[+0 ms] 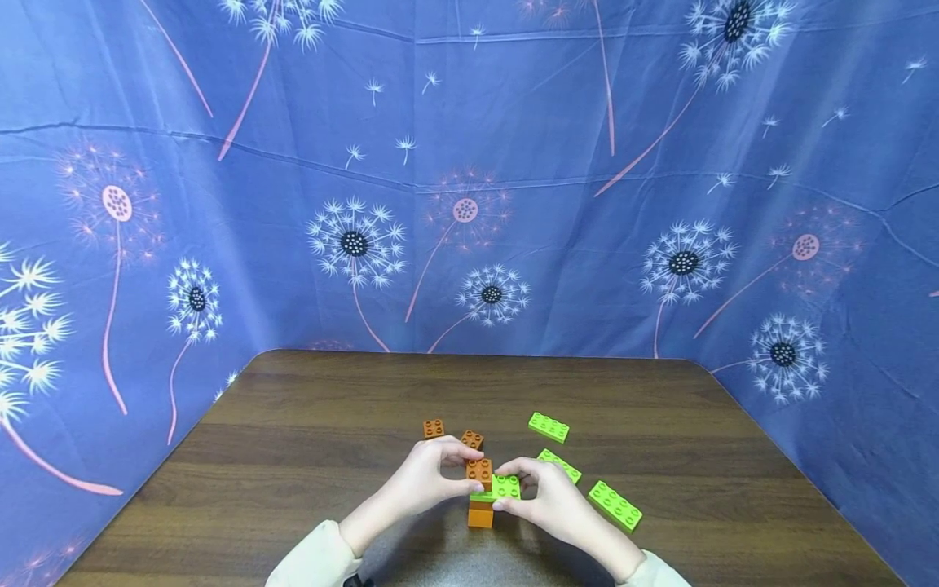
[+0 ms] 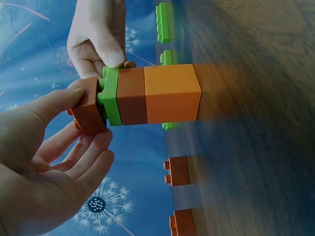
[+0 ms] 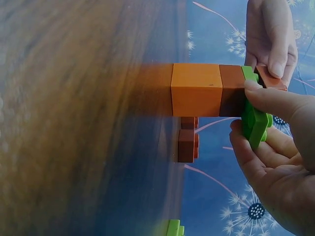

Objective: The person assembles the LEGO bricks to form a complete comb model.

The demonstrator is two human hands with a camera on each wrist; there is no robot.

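Observation:
A small stack stands upright on the table: an orange block [image 1: 480, 518] at the bottom, a brown brick [image 2: 132, 98] on it, then a thin green brick [image 1: 506, 487] that juts out to the right. My left hand [image 1: 433, 474] pinches another brown brick [image 2: 88, 107] between thumb and fingers. That brick sits tilted over the left end of the green brick, right at its studs. My right hand [image 1: 552, 499] pinches the jutting right end of the green brick, thumb at the near side and fingers at the far side.
Two loose brown bricks [image 1: 434, 428] lie behind the stack, studs up. Three loose green bricks [image 1: 615, 505] lie to the right, one partly hidden by the right hand. A blue cloth [image 1: 513, 122] with dandelion prints hangs behind the wooden table [image 1: 330, 399].

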